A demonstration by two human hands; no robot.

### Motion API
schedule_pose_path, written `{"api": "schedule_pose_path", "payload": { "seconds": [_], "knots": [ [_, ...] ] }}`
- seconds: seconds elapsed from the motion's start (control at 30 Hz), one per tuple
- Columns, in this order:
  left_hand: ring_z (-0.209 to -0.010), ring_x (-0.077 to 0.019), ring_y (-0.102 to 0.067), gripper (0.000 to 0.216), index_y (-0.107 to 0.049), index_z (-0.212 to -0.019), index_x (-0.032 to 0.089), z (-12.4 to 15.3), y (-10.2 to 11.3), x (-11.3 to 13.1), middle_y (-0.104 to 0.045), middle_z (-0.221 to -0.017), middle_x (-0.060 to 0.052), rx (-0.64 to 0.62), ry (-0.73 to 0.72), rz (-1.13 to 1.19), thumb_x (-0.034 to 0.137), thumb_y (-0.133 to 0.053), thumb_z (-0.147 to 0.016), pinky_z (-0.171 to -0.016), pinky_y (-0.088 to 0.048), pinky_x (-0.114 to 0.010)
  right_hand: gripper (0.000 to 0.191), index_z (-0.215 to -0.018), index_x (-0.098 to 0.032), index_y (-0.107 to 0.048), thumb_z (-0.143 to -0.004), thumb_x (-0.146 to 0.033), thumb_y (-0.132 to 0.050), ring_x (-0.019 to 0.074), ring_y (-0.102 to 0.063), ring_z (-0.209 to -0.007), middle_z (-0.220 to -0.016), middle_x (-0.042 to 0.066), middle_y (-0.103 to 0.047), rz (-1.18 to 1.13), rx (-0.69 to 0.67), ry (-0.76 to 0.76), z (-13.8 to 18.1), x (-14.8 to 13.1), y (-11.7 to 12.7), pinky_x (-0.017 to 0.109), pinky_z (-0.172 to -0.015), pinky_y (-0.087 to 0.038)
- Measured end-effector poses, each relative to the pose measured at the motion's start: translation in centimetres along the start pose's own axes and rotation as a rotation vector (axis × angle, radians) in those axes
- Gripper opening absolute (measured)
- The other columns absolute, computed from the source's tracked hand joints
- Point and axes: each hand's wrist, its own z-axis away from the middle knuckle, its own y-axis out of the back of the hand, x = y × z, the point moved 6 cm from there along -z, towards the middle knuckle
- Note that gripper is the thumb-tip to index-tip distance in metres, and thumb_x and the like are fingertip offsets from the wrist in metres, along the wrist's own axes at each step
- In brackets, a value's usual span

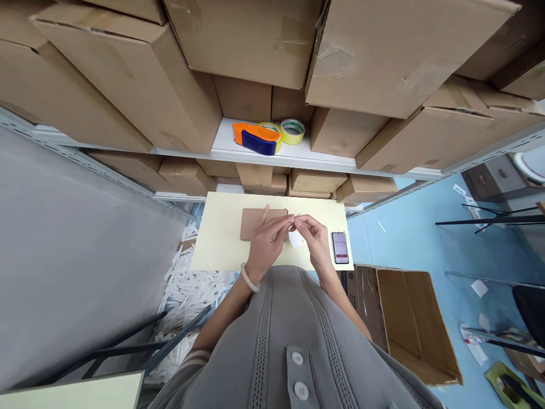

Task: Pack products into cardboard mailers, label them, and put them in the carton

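Grey-white metal shelving crammed with brown cardboard boxes (242, 40) stands in front of the person, with a plain grey wall (76, 227) on the left and a pale blue floor (395, 227) on the right. On the upper shelf (321, 156) lie an orange and dark-blue tape dispenser (258, 139) and, touching it, a roll of yellow tape (293, 132). Below the shelves is a pale yellow rectangular tabletop (221, 227), where a small, flat, brown cardboard box (251, 224) lies near the middle, partly covered by the left hand (266, 244).

That hand, a pale bangle (250, 278) at its wrist, reaches over the box with one finger raised apart and the others extended to the right. The fingertips of the right hand (315, 236) meet them just past the box's right edge; whether either hand pinches something there is too small to tell. Under the right hand is a small white sheet (297, 239), partly hidden. Near the table's right edge lies a black-framed phone (340, 247) with its screen lit. White paper strips (191, 292) litter the floor at left; at right stands a large brown carton (415, 318), its flaps apart.
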Motion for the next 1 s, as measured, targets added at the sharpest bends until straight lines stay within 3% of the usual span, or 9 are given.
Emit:
{"api": "schedule_pose_path", "payload": {
  "seconds": [0.47,0.73,0.87,1.0],
  "knots": [
    [-0.09,-0.0145,-0.07,0.022,-0.065,-0.11,0.027,0.4,-0.1,0.1,-0.073,-0.103,0.002,0.008,0.013,0.016,0.026,-0.05,-0.093,-0.118,-0.026,-0.055,0.014,-0.079,-0.022,-0.065,-0.082,-0.034,-0.062,0.0162,-0.059,-0.077,-0.077,0.001,-0.063,0.072,0.041,0.053,0.0,0.3,0.2,0.03,-0.078,-0.046],
    [-0.077,-0.0128,-0.067,0.018,-0.064,-0.089,0.023,0.7,0.2,-0.7,-0.071,-0.086,0.003,0.061,0.171,0.047,0.033,-0.05,-0.093,-0.117,-0.029,-0.054,0.01,-0.075,-0.022,-0.062,-0.081,-0.029,-0.058,0.0162,-0.059,-0.076,-0.076,0.0,-0.064,0.205,0.027,0.096,0.1,-0.2,-0.3,0.03,-0.079,-0.046],
    [-0.08,-0.0136,-0.066,0.019,-0.061,-0.086,0.022,1.0,0.6,-1.2,-0.069,-0.084,0.001,0.092,0.26,0.07,0.033,-0.047,-0.094,-0.113,-0.034,-0.05,0.008,-0.074,-0.022,-0.061,-0.079,-0.028,-0.059,0.016,-0.058,-0.073,-0.073,-0.001,-0.063,0.233,0.029,0.095,0.1,-0.1,-0.2,0.029,-0.076,-0.046],
    [-0.083,-0.0146,-0.064,0.014,-0.059,-0.087,0.022,1.2,0.4,-1.2,-0.067,-0.086,0.0,0.041,0.256,0.085,0.032,-0.05,-0.092,-0.11,-0.038,-0.046,0.009,-0.074,-0.022,-0.062,-0.08,-0.027,-0.058,0.016,-0.058,-0.073,-0.073,0.0,-0.063,0.248,0.012,0.103,0.0,-0.1,-0.5,0.029,-0.075,-0.045]
  ]
}}
